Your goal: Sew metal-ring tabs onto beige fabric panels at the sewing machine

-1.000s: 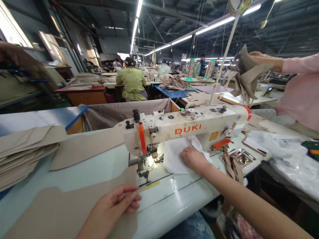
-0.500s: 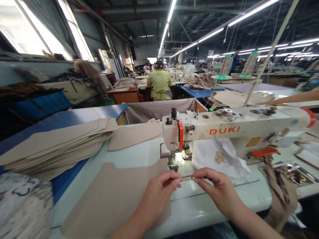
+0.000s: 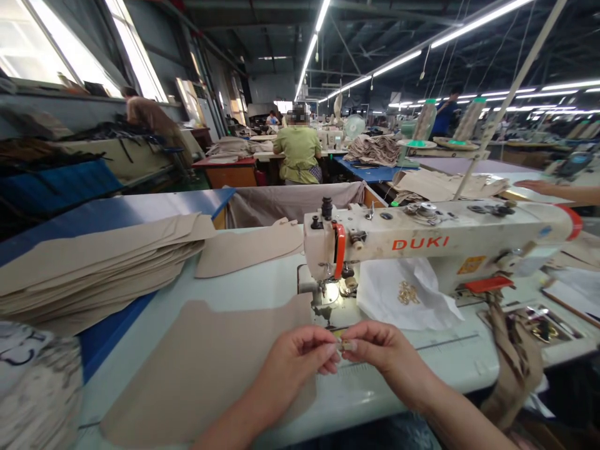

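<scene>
A pale worktop (image 3: 469, 365) spans the lower frame, bearing a white sewing machine (image 3: 375, 242) right of centre and a beige panel (image 3: 210, 350) at lower left. At bottom centre, the left hand (image 3: 304, 353) and right hand (image 3: 382, 351) nearly meet, each grip pinched closed on one small gold-toned piece (image 3: 346, 345), its shape mostly hidden.

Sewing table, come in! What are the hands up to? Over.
Left hand and right hand: pinched on a small piece, details unclear. Gold-coloured bits on white sheet beyond, under the sewing machine arm. Nothing seen blocking either hand.
</scene>
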`<state>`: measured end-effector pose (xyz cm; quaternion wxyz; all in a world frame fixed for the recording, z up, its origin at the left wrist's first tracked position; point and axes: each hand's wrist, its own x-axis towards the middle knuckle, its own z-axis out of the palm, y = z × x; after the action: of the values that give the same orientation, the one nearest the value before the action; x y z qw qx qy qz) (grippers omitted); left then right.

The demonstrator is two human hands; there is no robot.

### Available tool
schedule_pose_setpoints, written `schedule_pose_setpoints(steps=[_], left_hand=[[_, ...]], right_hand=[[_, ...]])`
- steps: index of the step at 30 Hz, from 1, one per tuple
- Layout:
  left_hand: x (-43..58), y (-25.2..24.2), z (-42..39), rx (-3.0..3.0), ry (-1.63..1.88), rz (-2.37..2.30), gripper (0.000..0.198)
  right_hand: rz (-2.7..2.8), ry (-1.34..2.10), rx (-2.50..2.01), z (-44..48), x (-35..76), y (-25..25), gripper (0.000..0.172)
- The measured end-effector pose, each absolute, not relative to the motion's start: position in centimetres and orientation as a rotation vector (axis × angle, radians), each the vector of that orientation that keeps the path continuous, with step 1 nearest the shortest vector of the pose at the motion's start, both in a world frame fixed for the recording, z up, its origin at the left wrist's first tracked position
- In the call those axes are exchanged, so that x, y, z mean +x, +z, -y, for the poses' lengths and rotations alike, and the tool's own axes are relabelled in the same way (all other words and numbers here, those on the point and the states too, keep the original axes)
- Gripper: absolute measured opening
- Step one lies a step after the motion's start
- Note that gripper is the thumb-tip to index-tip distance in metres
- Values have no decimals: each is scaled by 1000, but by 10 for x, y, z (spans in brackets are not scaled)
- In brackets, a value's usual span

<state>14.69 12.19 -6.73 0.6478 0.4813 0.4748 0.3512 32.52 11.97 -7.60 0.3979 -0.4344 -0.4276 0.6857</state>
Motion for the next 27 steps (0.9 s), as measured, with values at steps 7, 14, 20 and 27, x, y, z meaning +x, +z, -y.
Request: schedule_pose_setpoints(steps=[7,14,20,27], left_hand=[[140,-68,-119,975,800,-1142,32],[135,-72,-115,918,789,-1152,42],[135,-77,-112,805,819,-1085,39],[138,-72,-114,910,741,-1135,23]], right_hand=[[1162,1490,-1128,-111,314,-87,29],[1063,1626,-1085,-111,302,-87,28],[935,1692,-1109,-110,296,-85,32],[956,1711,-1103,-107,295,-89,33]])
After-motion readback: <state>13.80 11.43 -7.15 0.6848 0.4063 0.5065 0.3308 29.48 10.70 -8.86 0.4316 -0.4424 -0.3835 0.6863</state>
